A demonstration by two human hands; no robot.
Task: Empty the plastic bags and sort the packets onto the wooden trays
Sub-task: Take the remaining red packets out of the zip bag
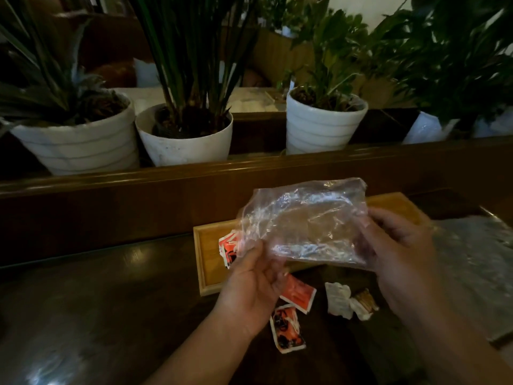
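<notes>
Both hands grip a clear bag (302, 223), left hand (255, 276) pinching its lower corner, right hand (399, 245) its right edge; red packets (297, 295) lie below, tray (206, 262) behind.

The single head-worn camera looks forward and down from close above the dark table (111, 287), its wide angle reaching both forearms below and the potted plants (188, 79) behind the ledge.

Along the ledge (249, 168) behind the worktop's (97, 295) far edge we see three white pots (75, 145) (186, 143) (322, 126) with green plants (188, 45). A fourth plant (455, 65), wrapped in white (424, 129), stands toward the ledge's right end.
</notes>
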